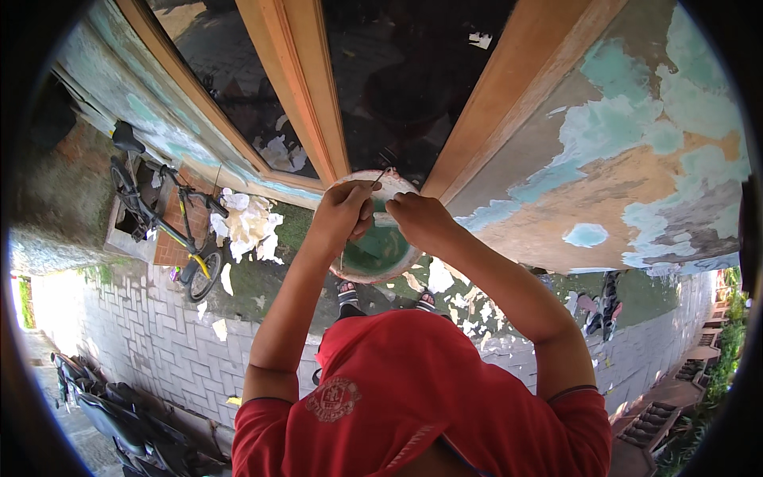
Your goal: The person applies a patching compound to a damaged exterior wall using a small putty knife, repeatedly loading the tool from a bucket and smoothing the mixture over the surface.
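Both my hands are closed over a round bucket (367, 276) with a whitish, stained rim and a green inside. My left hand (343, 211) pinches a thin dark rod (380, 178), whose tip points up toward the bucket's far rim. Close beside it, my right hand (421, 219) is curled into a fist with the knuckles up. A pale flat piece (385, 218) shows between the two hands, at the right hand's fingers. What the right fist grips is mostly hidden.
Ahead stand a wooden door frame (296, 87) with dark glass and a wall (612, 183) of peeling paint. Paint flakes (248, 226) litter the ground. A bicycle (179, 215) leans at left; motorcycles (119, 417) stand behind left. Footwear (608, 306) lies at right.
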`<state>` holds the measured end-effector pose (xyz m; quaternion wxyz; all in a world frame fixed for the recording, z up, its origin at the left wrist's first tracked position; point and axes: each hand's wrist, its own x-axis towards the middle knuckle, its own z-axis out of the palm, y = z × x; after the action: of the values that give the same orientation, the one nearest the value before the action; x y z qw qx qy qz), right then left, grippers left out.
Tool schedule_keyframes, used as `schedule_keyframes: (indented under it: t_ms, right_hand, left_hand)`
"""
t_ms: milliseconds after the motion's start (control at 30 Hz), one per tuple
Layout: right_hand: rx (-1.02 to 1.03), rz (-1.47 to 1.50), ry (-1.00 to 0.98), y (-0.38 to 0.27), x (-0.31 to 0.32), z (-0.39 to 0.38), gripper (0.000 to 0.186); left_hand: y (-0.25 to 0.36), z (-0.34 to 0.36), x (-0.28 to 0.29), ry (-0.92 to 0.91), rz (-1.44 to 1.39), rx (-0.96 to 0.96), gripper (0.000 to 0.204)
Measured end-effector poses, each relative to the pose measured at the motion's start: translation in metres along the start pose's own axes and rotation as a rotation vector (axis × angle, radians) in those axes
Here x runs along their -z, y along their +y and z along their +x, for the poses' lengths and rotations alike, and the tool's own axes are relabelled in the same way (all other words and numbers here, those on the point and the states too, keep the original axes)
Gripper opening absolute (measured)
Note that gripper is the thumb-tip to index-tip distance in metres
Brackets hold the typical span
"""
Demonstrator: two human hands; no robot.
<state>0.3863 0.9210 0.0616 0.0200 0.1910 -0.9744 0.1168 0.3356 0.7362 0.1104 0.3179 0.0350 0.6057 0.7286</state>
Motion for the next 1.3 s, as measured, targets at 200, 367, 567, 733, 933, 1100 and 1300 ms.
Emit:
schedule_keyframes:
  t_ms: [200, 367, 567, 733, 933, 1100, 1300]
  right_hand:
    - [-0.061, 0.046, 0.023, 0.036, -0.063, 0.022, 0.013]
    - [-0.236, 0.396, 0.058, 0.041, -0.084, 0.034, 0.016]
    - [-0.27, 0.304, 0.074, 0.045, -0.07, 0.028, 0.015]
    - [-0.179, 0.053, 0.222, 0.025, -0.019, 0.0, 0.011]
    - [-0.081, -0.074, 0.315, 0.016, 0.011, -0.051, 0.016]
    - [-0.038, -0.109, 0.526, 0.011, 0.026, -0.085, 0.026]
    - [-0.113, -0.092, 0.68, 0.014, 0.063, -0.119, 0.035]
  left_hand:
    - [0.012, 0.006, -0.027, -0.112, -0.023, -0.012, 0.03]
    - [0.015, 0.005, -0.038, -0.191, -0.044, -0.026, 0.03]
    - [0.019, 0.006, -0.048, -0.21, -0.04, -0.022, 0.03]
    - [0.021, 0.009, -0.046, -0.186, -0.063, -0.012, 0.031]
    - [0.033, 0.007, -0.044, -0.14, -0.125, 0.008, 0.025]
    - [0.038, 0.003, -0.04, -0.101, -0.089, 0.0, 0.028]
    - [0.037, 0.006, -0.037, -0.053, -0.079, -0.029, 0.029]
